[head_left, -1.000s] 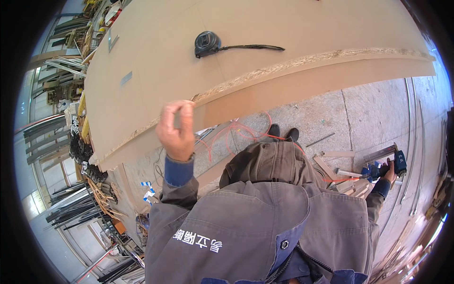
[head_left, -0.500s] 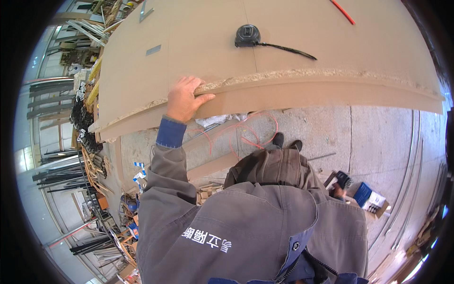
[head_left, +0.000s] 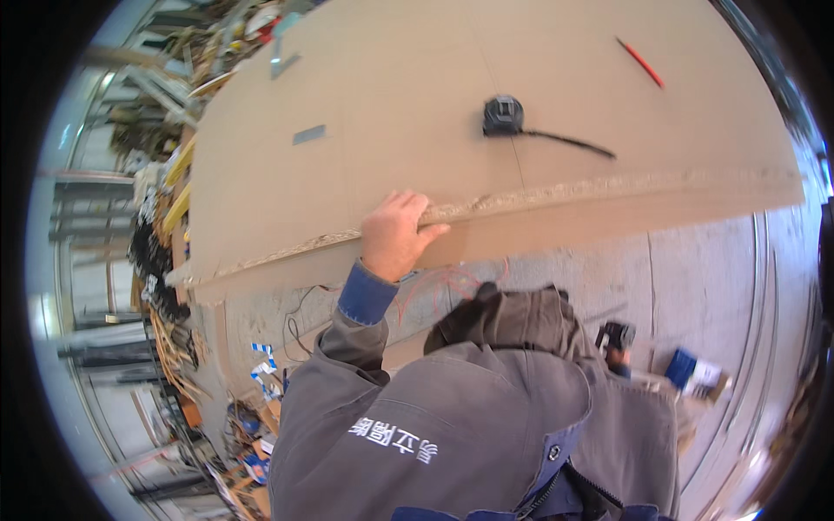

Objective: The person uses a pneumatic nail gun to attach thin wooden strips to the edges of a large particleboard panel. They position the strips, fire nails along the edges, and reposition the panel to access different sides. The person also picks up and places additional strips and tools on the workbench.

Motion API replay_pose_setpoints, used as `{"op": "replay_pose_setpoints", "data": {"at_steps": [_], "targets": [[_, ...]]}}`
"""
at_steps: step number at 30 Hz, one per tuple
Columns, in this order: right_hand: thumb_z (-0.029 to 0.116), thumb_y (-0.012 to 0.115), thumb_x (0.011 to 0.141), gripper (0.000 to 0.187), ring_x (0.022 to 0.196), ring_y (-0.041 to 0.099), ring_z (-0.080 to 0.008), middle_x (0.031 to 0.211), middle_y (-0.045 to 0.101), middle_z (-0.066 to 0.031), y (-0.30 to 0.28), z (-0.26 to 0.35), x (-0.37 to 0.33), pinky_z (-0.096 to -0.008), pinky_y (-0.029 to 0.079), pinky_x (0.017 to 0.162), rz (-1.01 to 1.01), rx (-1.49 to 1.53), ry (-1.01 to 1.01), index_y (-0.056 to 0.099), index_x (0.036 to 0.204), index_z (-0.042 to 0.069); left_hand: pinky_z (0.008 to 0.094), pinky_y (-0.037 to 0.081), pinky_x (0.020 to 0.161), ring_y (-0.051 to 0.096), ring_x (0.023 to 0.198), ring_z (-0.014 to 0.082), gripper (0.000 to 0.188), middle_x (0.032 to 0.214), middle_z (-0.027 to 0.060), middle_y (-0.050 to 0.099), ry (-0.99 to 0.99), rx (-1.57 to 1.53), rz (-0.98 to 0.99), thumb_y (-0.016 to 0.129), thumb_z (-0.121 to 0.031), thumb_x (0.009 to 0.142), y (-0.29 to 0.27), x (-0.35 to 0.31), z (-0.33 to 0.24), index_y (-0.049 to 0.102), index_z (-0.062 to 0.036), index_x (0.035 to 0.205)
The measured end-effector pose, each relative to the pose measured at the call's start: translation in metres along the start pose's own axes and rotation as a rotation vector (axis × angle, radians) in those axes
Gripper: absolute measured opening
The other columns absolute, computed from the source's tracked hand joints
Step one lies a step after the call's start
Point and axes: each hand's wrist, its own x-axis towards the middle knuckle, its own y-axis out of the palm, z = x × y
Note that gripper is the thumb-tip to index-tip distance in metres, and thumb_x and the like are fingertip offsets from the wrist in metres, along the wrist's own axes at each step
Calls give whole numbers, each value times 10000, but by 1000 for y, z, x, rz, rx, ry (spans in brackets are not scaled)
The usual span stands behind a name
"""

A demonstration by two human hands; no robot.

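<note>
Step in hand looks like steadying the panel edge while a tool is carried on the other side. Left hand (head_left: 393, 236), mid-frame, is curled nearly closed over the front edge of the large flat tan particleboard panel (head_left: 395, 95) with rough chip edge, fingers on top, thumb out along the front. Panel fills the upper half of the frame. Right hand (head_left: 618, 357), lower right, mostly behind the jacket, seems closed round a black boxy hand tool (head_left: 618, 334); finger placement and trigger hidden, can't tell. To do it well: press with the finger pads flat on top, thumb kept below the chip edge, since raw chips would likely splinter skin. Check both layers sit flush before any fastening; can't judge flushness from here, edge is blurred toward the right. Finger off trigger while the tool hangs low, then bring it up clear of the left hand's line. Shift the black tape measure with a wrist strap (head_left: 503, 116), right of centre up top, if it's in the way; same for the slim red pencil (head_left: 641, 62), upper right. Watch footing around the thin looped red hose or cord (head_left: 447, 276) on the floor below the edge.
</note>
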Motion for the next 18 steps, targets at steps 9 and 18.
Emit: {"op": "replay_pose_setpoints", "data": {"at_steps": [9,18], "targets": [[210,745,806,214,530,645,-243,688,661,-114,33,150,-117,-374,511,452,-84,1057,322,699,886,16,430,509,780,620,938,316,317,955,102,632,107,-68,256,789,-224,767,-25,2,30,654,-47,992],[255,757,756,376,804,707,-254,896,745,-168,72,192,-215,-399,544,743,-45,527,352,712,980,-44,439,491,742,608,886,346,319,915,137,610,281,-165,218,757,-213,788,-5,31,0,643,-16,1011]]}}
